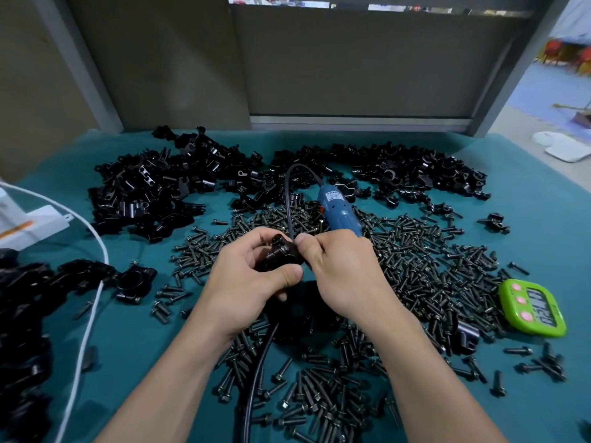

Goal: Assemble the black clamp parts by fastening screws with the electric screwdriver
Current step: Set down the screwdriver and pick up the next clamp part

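Observation:
My left hand [246, 279] grips a black clamp [281, 255] from below and the left, above the middle of the table. A screw head shows on the clamp's top face. My right hand [342, 270] pinches the clamp's right edge with thumb and curled fingers; what lies between the fingertips is hidden. The blue electric screwdriver [339, 212] lies just behind my right hand, its lower end hidden by it. Its black cable [289, 199] loops up and runs back under my hands. Loose black screws [425, 270] cover the cloth around both hands.
Heaps of black clamp parts lie at the back left [153, 193] and back right [415, 174]. Assembled clamps [134, 279] sit at the left by a white cable [96, 282]. A green timer [532, 306] stands on the right. The table [543, 219] has a teal cloth.

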`<state>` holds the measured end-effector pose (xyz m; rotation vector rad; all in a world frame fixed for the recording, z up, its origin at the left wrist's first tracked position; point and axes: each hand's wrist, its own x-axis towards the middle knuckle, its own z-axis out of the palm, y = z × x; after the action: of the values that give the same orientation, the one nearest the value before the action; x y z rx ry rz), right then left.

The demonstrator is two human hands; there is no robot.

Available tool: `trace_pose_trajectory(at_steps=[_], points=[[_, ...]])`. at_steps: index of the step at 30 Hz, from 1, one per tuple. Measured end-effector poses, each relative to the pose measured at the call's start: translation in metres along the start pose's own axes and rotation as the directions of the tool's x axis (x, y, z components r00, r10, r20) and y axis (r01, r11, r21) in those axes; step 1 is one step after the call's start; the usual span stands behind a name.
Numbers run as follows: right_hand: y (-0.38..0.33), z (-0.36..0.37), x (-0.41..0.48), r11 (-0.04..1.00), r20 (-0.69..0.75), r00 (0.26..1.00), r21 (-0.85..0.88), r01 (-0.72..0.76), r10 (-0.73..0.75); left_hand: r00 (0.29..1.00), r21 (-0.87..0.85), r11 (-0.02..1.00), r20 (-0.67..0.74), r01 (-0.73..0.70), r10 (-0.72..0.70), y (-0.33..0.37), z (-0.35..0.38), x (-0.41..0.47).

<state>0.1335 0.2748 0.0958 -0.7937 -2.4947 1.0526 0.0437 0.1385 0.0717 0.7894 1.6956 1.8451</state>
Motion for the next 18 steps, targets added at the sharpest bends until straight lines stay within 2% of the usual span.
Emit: trace_pose_trajectory(at_steps=[6, 9, 12, 15, 16, 18], points=[[-0.006, 0.002, 0.001, 0.971, -0.056, 0.988, 0.198, -0.132, 0.146, 0.993, -0.216, 0.975, -0.092, 0.052, -0.073, 0.0, 0.005, 0.001], [-0.009, 0.002, -0.003, 0.965, -0.031, 0.987, 0.216, -0.146, 0.156, 0.985, -0.206, 0.976, -0.146, 0.062, -0.094, -0.001, 0.005, -0.001], [-0.013, -0.008, -0.007, 0.99, -0.015, 0.995, 0.099, -0.097, 0.099, 0.993, -0.172, 0.981, -0.058, 0.095, -0.106, 0.0, 0.004, -0.001], [-0.004, -0.026, -0.004, 0.998, -0.244, 0.968, 0.022, -0.057, 0.061, 0.989, -0.193, 0.975, -0.083, 0.106, -0.124, 0.001, -0.003, 0.003], [0.001, -0.032, -0.002, 0.992, -0.308, 0.95, -0.096, -0.081, 0.048, 0.981, -0.203, 0.971, -0.122, 0.123, -0.15, 0.001, -0.007, 0.005], [0.009, -0.036, 0.0, 0.907, -0.297, 0.949, -0.364, -0.214, 0.104, 0.958, -0.238, 0.957, -0.19, 0.167, -0.215, 0.0, -0.014, 0.009]])
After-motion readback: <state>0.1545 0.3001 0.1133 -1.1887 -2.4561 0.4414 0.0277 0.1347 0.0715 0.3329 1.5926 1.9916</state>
